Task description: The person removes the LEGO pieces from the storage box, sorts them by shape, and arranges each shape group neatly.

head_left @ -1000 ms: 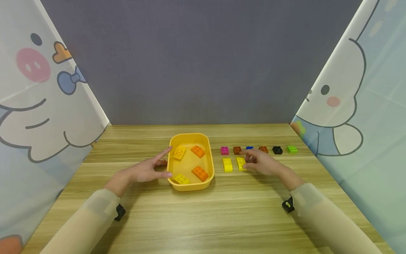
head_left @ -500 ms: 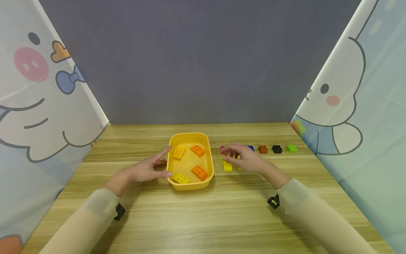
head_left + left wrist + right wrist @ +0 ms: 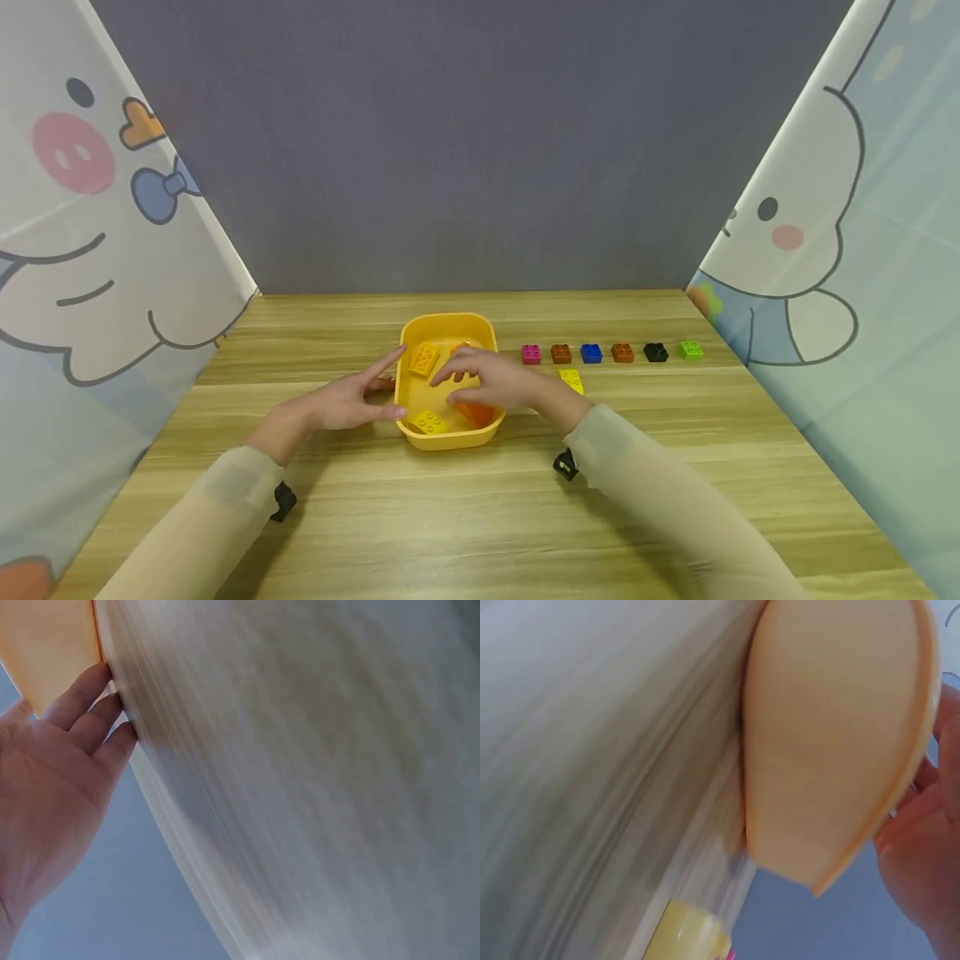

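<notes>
My left hand (image 3: pixel 345 400) rests against the left side of the yellow plastic tray (image 3: pixel 450 444), its thumb and index finger spread straight along the rim. In the left wrist view the left hand's fingers (image 3: pixel 81 697) lie on the tray's outer wall. My right hand (image 3: pixel 487 382) hangs over the right half of the tray with loosely bent fingers and the thumb apart, nothing seen between them. Below it, partly covered, are an orange toy brick (image 3: pixel 474 414) and another orange one. A yellow-orange brick (image 3: pixel 424 360) and a yellow brick (image 3: pixel 428 422) lie on the tray's left.
Right of the tray runs a row of small bricks: pink (image 3: pixel 531 355), brown (image 3: pixel 561 354), blue (image 3: pixel 591 353), another brown, black (image 3: pixel 656 352) and green (image 3: pixel 691 351). A yellow brick (image 3: pixel 572 381) shows behind my right forearm. Another, curved yellow brick (image 3: pixel 686 934) appears in the right wrist view.
My right hand has moved left from the yellow bricks on the table to over the tray. My left hand, the tray and the row of bricks have stayed in place.
</notes>
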{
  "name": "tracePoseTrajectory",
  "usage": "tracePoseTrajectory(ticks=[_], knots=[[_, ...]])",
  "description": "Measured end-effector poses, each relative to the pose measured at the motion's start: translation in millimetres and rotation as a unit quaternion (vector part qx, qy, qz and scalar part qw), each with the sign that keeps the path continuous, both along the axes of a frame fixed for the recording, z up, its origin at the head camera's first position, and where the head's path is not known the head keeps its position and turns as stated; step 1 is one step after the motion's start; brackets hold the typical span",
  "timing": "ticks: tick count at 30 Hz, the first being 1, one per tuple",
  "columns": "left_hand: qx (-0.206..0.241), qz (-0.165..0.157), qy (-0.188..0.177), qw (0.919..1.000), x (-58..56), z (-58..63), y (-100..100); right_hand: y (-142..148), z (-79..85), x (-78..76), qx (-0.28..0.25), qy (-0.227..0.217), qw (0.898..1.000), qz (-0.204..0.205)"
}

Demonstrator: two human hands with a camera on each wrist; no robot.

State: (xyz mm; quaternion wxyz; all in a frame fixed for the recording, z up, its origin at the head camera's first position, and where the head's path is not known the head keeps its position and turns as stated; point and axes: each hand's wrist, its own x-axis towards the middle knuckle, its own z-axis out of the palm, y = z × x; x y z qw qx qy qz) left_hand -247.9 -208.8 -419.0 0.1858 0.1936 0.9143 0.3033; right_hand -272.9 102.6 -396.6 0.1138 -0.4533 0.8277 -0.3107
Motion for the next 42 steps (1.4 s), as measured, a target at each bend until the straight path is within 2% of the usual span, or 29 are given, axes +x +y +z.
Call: tracePoseTrajectory(ticks=[2, 5, 9, 12, 21, 26, 31, 38, 42], knots=[[0.000, 0.000, 0.000, 1.0000, 0.8, -0.9, 0, -9, -3.5, -1.9, 0.015, 0.005, 1.000, 0.017], [-0.001, -0.002, 0.000, 1.0000, 1.5, -1.5, 1, -18, -9.4, -2.4, 0.056, 0.051, 0.997, 0.028], [-0.007, -0.004, 0.006, 0.9999, 0.7, -2.0, 1, -21, -15.7, -0.6, 0.118, 0.142, 0.982, 0.036], [-0.008, -0.004, 0.011, 0.9999, 0.1, -2.2, 0, -23, -18.0, 0.2, 0.142, 0.176, 0.973, 0.037], [0.001, -0.003, 0.010, 0.9999, 0.2, -0.5, 1, -26, -17.3, 2.7, 0.173, 0.192, 0.966, -0.022], [-0.005, -0.006, 0.014, 0.9999, 0.1, -1.3, 0, -27, -17.2, 4.3, 0.198, 0.206, 0.958, -0.019], [-0.005, -0.004, 0.012, 0.9999, 0.1, -1.8, 0, -29, -18.7, 4.4, 0.221, 0.192, 0.956, -0.036], [-0.004, 0.000, 0.012, 0.9999, 0.8, -2.2, 0, -31, -22.6, 2.4, 0.257, 0.219, 0.941, -0.039], [-0.002, 0.000, 0.011, 0.9999, 1.0, -2.3, 0, -32, -22.3, 2.1, 0.245, 0.211, 0.945, -0.041]])
